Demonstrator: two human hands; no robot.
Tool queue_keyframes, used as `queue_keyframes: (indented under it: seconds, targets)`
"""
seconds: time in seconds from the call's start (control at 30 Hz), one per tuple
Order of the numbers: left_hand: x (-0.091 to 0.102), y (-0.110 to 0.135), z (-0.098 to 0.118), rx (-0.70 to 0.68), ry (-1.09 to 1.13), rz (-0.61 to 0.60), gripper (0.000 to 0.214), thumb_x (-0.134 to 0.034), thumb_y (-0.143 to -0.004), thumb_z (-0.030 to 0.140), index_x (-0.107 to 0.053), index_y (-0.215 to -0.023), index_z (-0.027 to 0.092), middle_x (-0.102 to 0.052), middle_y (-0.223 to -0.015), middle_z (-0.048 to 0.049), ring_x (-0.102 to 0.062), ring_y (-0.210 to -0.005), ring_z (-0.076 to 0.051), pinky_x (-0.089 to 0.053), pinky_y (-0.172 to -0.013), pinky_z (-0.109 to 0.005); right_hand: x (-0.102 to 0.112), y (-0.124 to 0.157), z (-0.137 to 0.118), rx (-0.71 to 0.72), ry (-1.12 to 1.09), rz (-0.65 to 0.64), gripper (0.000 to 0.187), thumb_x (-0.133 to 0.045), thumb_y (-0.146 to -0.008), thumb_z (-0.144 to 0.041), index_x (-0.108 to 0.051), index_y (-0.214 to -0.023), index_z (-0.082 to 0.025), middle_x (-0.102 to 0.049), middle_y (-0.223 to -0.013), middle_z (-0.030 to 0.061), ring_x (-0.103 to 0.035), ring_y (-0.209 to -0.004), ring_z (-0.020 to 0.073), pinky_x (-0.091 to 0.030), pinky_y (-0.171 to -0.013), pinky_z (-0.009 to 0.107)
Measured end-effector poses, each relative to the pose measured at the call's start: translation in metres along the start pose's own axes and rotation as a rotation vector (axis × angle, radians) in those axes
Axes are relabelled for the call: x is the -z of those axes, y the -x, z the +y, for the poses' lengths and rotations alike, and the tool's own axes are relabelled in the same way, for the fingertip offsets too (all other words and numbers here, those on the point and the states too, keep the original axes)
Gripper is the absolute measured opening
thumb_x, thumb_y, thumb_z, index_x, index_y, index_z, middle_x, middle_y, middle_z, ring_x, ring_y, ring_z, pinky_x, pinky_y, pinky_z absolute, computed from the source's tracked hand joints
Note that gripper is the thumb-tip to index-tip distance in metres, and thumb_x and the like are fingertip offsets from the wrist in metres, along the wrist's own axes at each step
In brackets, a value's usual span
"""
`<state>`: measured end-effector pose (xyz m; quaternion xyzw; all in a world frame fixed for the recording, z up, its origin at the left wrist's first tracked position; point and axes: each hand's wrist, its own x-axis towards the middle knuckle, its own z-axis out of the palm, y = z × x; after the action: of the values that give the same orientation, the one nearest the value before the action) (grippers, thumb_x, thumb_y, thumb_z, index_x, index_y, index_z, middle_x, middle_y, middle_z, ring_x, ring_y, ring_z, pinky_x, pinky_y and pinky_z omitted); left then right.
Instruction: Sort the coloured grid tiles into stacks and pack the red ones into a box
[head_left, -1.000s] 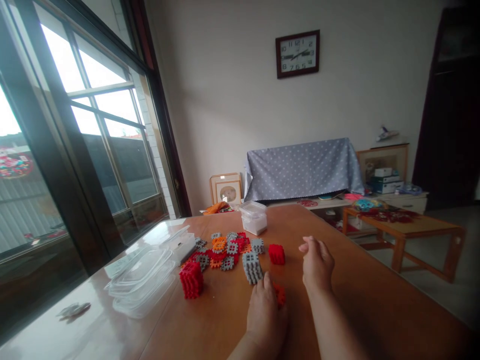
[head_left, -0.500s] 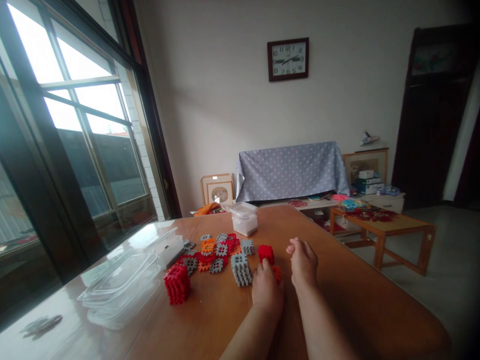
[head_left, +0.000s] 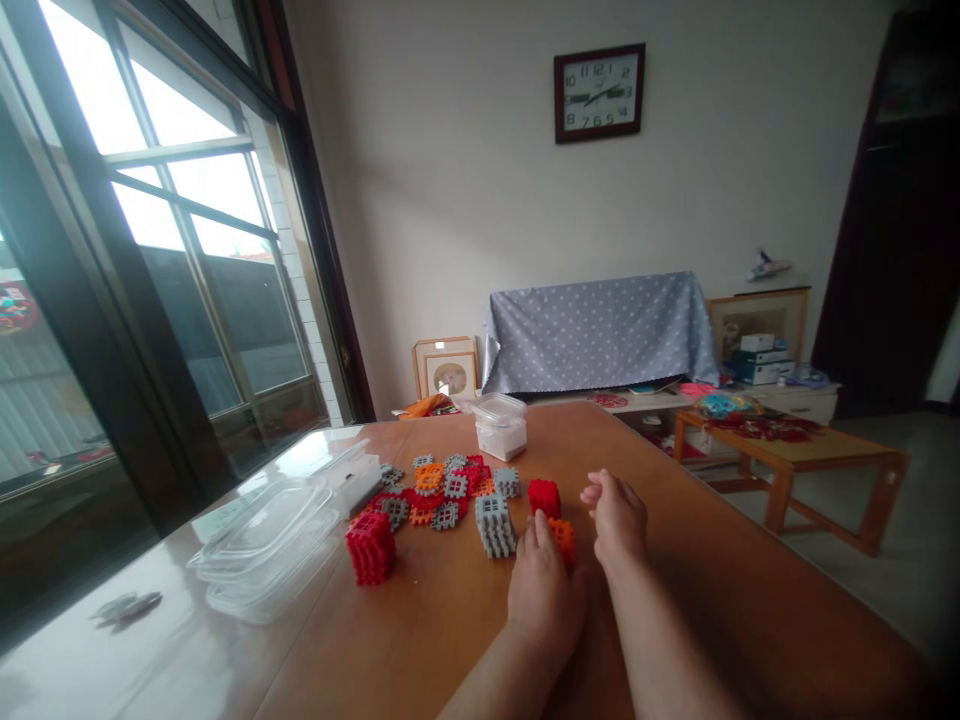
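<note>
My left hand point(head_left: 541, 590) lies low over the table, its fingers stretched out against the left side of a stack of orange interlocking plastic tiles point(head_left: 562, 541). Its thumb is hidden. Just right of that stack, my right hand point(head_left: 619, 515) is raised with curled fingers; whatever they hold, if anything, is hidden. A small red tile stack point(head_left: 544, 497) stands behind the orange one. Left of my left hand is a grey tile stack point(head_left: 495, 527). A taller red tile stack point(head_left: 370, 550) stands farther left, and a smaller grey stack point(head_left: 507, 482) behind.
Loose red, grey and orange tiles point(head_left: 446, 487) lie heaped mid-table. Clear plastic lids and boxes point(head_left: 266, 545) are piled at the left, beside a white container point(head_left: 352, 480). A lidded clear box point(head_left: 501, 430) stands at the far edge of the brown table point(head_left: 450, 640).
The camera view has shifted slightly. My left fingers have straightened and more of the orange stack shows beside them. My right hand stays curled in about the same place.
</note>
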<state>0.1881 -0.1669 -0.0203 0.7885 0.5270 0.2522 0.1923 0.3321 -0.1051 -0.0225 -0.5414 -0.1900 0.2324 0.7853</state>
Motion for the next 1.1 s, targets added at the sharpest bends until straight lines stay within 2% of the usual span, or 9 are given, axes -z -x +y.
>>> queue_keyframes:
  seconds: [0.1,0.2,0.27,0.37,0.5,0.6,0.73,0.93,1.1]
  targets:
    - [0.017,0.019,-0.005,-0.069,0.006,0.009,0.070,-0.059,-0.084,0.028,-0.040,-0.150,0.015,-0.049,-0.152,-0.0126,-0.044,-0.139,-0.028,-0.031,-0.118,-0.034,-0.001,0.000,0.003,-0.029,0.014,-0.009,0.036,-0.062,-0.078,-0.049,-0.073,-0.088,-0.016,-0.069,-0.065,0.0018,-0.066,-0.060,0.0195,-0.044,-0.051,0.027]
    - [0.037,0.042,-0.019,-0.152,0.022,0.064,0.038,-0.050,-0.091,0.026,-0.058,-0.128,0.024,-0.065,-0.124,-0.0098,-0.059,-0.113,-0.025,-0.044,-0.102,-0.033,-0.002,0.001,0.005,-0.053,0.023,-0.025,0.034,-0.064,-0.077,-0.048,-0.074,-0.087,-0.017,-0.069,-0.064,0.0015,-0.066,-0.060,0.0196,-0.042,-0.049,0.027]
    - [0.050,0.054,-0.032,-0.170,0.022,0.144,0.025,-0.047,-0.093,0.024,-0.061,-0.113,0.026,-0.067,-0.108,-0.0089,-0.061,-0.101,-0.024,-0.047,-0.093,-0.033,-0.003,0.002,0.007,-0.060,0.025,-0.034,0.034,-0.064,-0.076,-0.047,-0.074,-0.087,-0.017,-0.069,-0.063,0.0013,-0.066,-0.060,0.0197,-0.042,-0.050,0.027]
    - [0.070,0.060,-0.054,-0.129,0.013,0.233,0.017,-0.045,-0.093,0.021,-0.060,-0.100,0.025,-0.066,-0.098,-0.0077,-0.061,-0.093,-0.022,-0.047,-0.086,-0.032,-0.005,0.002,0.011,-0.051,0.036,-0.036,0.035,-0.064,-0.077,-0.047,-0.075,-0.089,-0.016,-0.068,-0.063,0.0015,-0.065,-0.059,0.0196,-0.042,-0.051,0.028]
    - [0.089,0.044,-0.086,-0.028,0.004,0.295,0.019,-0.045,-0.089,0.014,-0.059,-0.097,0.024,-0.066,-0.101,-0.0060,-0.061,-0.096,-0.020,-0.046,-0.085,-0.029,-0.007,0.001,0.020,-0.025,0.060,-0.054,0.036,-0.065,-0.077,-0.047,-0.077,-0.092,-0.017,-0.067,-0.063,0.0022,-0.065,-0.060,0.0204,-0.042,-0.050,0.028]
    - [0.095,0.024,-0.109,0.080,-0.052,0.269,0.022,-0.046,-0.085,0.010,-0.061,-0.097,0.023,-0.067,-0.105,-0.0063,-0.061,-0.098,-0.020,-0.047,-0.084,-0.028,-0.007,-0.001,0.026,-0.018,0.065,-0.062,0.038,-0.066,-0.076,-0.049,-0.077,-0.094,-0.017,-0.068,-0.064,0.0028,-0.065,-0.062,0.0207,-0.042,-0.050,0.028]
    - [0.097,0.001,-0.131,0.131,-0.118,0.209,0.033,-0.044,-0.084,0.007,-0.065,-0.105,0.020,-0.066,-0.114,-0.0085,-0.061,-0.105,-0.021,-0.046,-0.092,-0.028,-0.008,-0.002,0.029,-0.009,0.080,-0.068,0.041,-0.066,-0.077,-0.051,-0.077,-0.096,-0.017,-0.067,-0.065,0.0030,-0.064,-0.062,0.0207,-0.042,-0.051,0.029]
    - [0.101,-0.017,-0.139,0.126,-0.194,0.134,0.037,-0.045,-0.087,0.009,-0.065,-0.116,0.022,-0.066,-0.123,-0.0096,-0.054,-0.119,-0.025,-0.041,-0.103,-0.033,-0.010,0.000,0.026,0.008,0.090,-0.088,0.038,-0.065,-0.079,-0.050,-0.077,-0.095,-0.018,-0.067,-0.066,0.0021,-0.066,-0.066,0.0215,-0.044,-0.054,0.029]
    - [0.096,-0.017,-0.141,0.103,-0.260,0.107,0.036,-0.049,-0.085,0.015,-0.064,-0.116,0.024,-0.066,-0.121,-0.0092,-0.053,-0.117,-0.028,-0.042,-0.099,-0.036,-0.013,0.002,0.023,0.015,0.096,-0.089,0.038,-0.064,-0.080,-0.050,-0.077,-0.094,-0.017,-0.065,-0.063,0.0016,-0.064,-0.064,0.0204,-0.044,-0.054,0.029]
